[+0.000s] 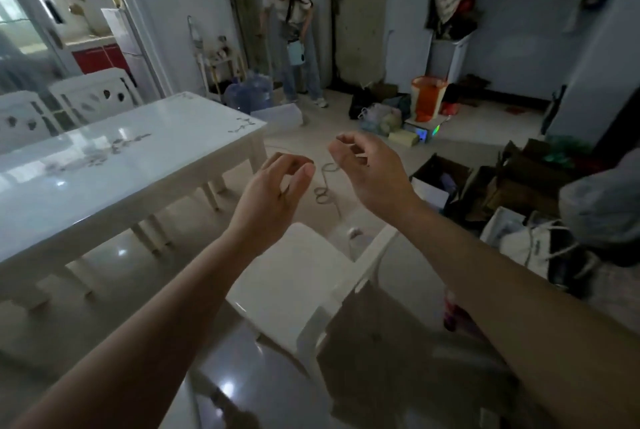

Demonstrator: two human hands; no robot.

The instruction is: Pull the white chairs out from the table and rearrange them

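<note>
A white chair (294, 286) stands away from the glossy white table (114, 165), directly below my raised arms, its backrest on the right side. My left hand (273, 193) and my right hand (367, 168) hover in the air above it, fingers curled loosely and apart, holding nothing. Two more white chairs (91, 92) with cut-out backs stand at the table's far side, and white chair legs (149, 238) show under the near edge of the table.
A person stands at the back by the door holding a light blue container (296, 52). Water jugs (249, 92), an orange bucket (427, 99), bags and open cardboard boxes (502, 186) crowd the right side. A cord (325, 186) lies on the tiled floor.
</note>
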